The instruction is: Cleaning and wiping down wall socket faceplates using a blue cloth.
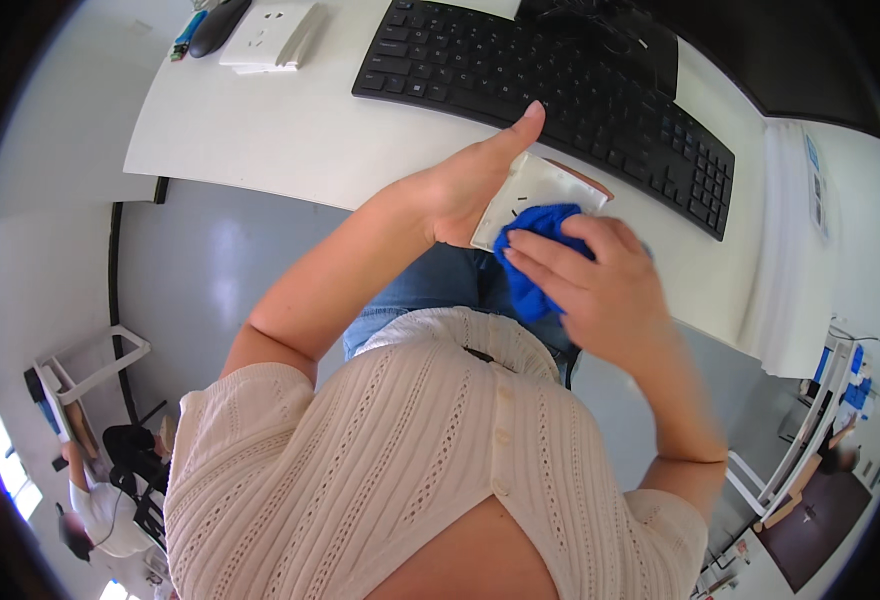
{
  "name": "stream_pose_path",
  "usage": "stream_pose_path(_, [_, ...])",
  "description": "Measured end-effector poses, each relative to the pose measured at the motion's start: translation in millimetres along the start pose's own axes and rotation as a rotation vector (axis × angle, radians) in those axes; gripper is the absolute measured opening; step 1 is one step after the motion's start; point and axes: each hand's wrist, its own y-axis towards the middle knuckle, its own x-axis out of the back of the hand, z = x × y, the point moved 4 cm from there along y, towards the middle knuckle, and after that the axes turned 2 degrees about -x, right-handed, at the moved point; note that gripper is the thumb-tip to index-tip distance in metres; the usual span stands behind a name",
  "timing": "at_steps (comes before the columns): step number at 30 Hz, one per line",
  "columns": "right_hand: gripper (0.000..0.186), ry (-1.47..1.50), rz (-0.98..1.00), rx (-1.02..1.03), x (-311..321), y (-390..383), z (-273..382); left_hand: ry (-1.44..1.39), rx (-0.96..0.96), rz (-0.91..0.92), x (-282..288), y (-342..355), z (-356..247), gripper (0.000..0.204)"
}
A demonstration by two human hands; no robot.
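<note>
My left hand (452,192) grips a white square wall socket plate (532,182) from its left side and from beneath, thumb stretched up and other fingers mostly hidden under it. Dark slots show on the plate's face. Bunched in my right hand (615,290) is a blue cloth (532,288), which the fingertips press against the plate's lower right part, covering it. Both hands are over the front edge of the white desk (260,130), just short of the black keyboard (520,75).
A stack of white socket plates (275,35) lies at the desk's far left, beside a black mouse (218,27) and a small blue item (188,35). A dark monitor (780,55) stands far right. Another person (110,515) sits at the lower left.
</note>
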Motion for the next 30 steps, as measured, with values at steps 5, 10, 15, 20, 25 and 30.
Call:
stream_pose_path(5, [0.025, -0.094, -0.003, 0.084, 13, -5, -13, -0.058, 0.047, 0.123, 2, -2, -1, 0.083])
stream_pose_path(10, [0.037, 0.052, -0.121, -0.036, -12, 8, 8, -0.066, 0.026, -0.03, 8, 10, 0, 0.082])
stream_pose_path(15, [0.034, -0.039, -0.267, 0.0, -20, -6, 12, -0.076, 0.029, 0.183, 5, 8, 0, 0.088])
stream_pose_path(20, [0.024, -0.213, -0.251, 0.056, -13, -31, -4, 0.031, -0.002, 0.103, -3, 10, 2, 0.088])
stream_pose_path(25, [0.017, -0.094, -0.22, 0.081, -10, -35, -9, 0.108, 0.043, 0.087, -8, 10, 2, 0.084])
stream_pose_path(30, [0.023, 0.24, -0.136, 0.036, 8, -31, -15, 0.143, 0.056, 0.036, -6, 0, 1, 0.079])
